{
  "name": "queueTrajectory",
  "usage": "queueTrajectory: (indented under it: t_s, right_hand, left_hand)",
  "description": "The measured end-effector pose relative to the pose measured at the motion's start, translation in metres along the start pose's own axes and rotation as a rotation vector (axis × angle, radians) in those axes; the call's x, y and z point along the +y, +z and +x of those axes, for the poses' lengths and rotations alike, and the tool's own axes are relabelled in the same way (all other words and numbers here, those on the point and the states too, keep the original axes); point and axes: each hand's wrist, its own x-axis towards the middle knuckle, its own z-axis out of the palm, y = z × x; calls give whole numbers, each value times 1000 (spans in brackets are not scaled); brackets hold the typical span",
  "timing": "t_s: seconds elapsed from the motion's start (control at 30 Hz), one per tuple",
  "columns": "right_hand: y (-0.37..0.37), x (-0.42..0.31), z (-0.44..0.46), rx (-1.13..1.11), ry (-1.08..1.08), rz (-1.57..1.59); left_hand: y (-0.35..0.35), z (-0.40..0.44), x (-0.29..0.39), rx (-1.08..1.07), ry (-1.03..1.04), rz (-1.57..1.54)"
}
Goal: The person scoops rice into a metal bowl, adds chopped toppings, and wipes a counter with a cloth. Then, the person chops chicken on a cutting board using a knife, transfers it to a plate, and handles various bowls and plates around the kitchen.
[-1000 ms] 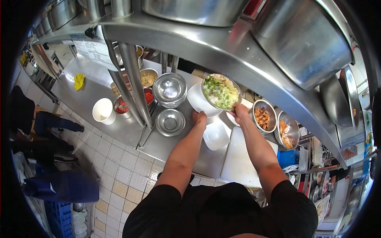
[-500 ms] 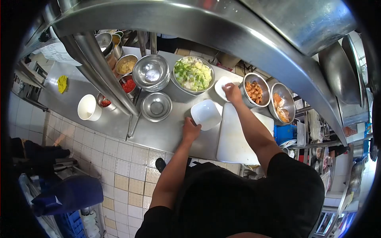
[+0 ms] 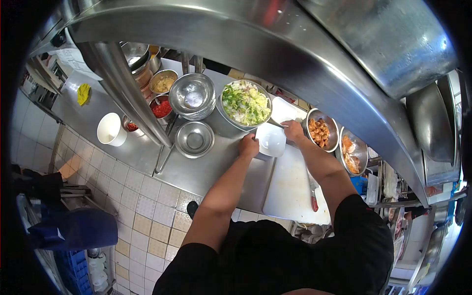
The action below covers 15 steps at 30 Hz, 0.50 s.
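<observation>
My left hand (image 3: 249, 146) is closed on the left rim of a white bowl (image 3: 271, 140), which sits on the steel counter in front of the large pot of chopped cabbage and green onion (image 3: 246, 102). My right hand (image 3: 294, 131) is at that bowl's upper right, fingers bent together beside the near edge of a second white bowl (image 3: 284, 109). A thin dark line runs left from its fingertips; whether it is a utensil or a gap between the bowls is unclear. Just right of this hand stands a steel bowl of brown meat pieces (image 3: 319, 132).
A white cutting board (image 3: 287, 191) with a red-handled knife (image 3: 314, 200) lies at the front right. Orange-coloured meat fills another steel bowl (image 3: 352, 153). Steel bowls (image 3: 192, 94) are stacked at left, near a white tub (image 3: 111, 130). A steel shelf (image 3: 221, 29) overhangs the counter.
My left hand has moved the near white bowl right and slightly away from me. My right hand has come out of the far white bowl, back toward me. The knife has come into view.
</observation>
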Motion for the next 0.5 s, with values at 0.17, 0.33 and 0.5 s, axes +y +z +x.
queueTrajectory:
  t_s: [0.17,0.33,0.5]
  right_hand:
    - [-24,-20,-21,0,5,47]
    - [-20,-17,-16,5,6,118]
    - [-20,-25,-11,33,32,135]
  left_hand:
    - [15,26,1,-139,-163,-178]
    - [-8,10,10,0,-460,-1249]
    - [-23,31,-15,19,-335,-1321]
